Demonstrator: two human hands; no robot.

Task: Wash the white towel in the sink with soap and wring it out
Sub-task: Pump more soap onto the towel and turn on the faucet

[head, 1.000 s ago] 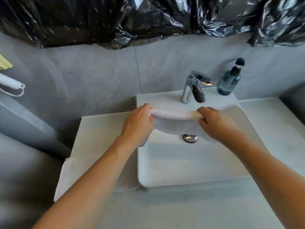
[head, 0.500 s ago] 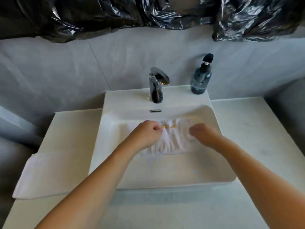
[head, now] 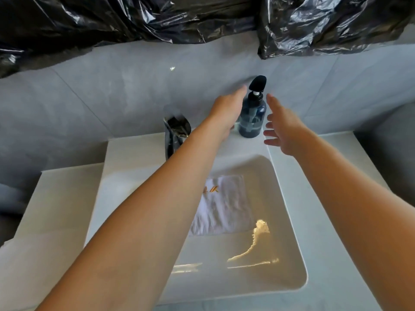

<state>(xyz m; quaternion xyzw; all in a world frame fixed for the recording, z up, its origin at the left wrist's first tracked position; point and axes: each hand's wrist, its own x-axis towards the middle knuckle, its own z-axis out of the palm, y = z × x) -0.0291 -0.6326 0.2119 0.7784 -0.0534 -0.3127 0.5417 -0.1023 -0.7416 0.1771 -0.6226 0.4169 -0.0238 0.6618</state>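
The white towel (head: 224, 205) with gold lettering lies flat in the white sink (head: 289, 254), free of both hands; my left forearm hides its left part. A dark blue soap bottle (head: 251, 117) with a black pump stands on the sink's back ledge. My left hand (head: 226, 111) is stretched out just left of the bottle, fingers straight, beside it or touching it. To the bottle's right, a short gap away, my right hand (head: 283, 129) has its fingers spread.
A chrome tap (head: 175, 135) stands at the back ledge, left of the bottle. A second folded white towel (head: 9, 248) lies on the counter at far left. Black plastic sheeting (head: 157, 19) hangs on the grey wall above.
Both hands have let go of the towel, which now lies in the basin. They have moved up and back to either side of the soap bottle. The view has shifted closer.
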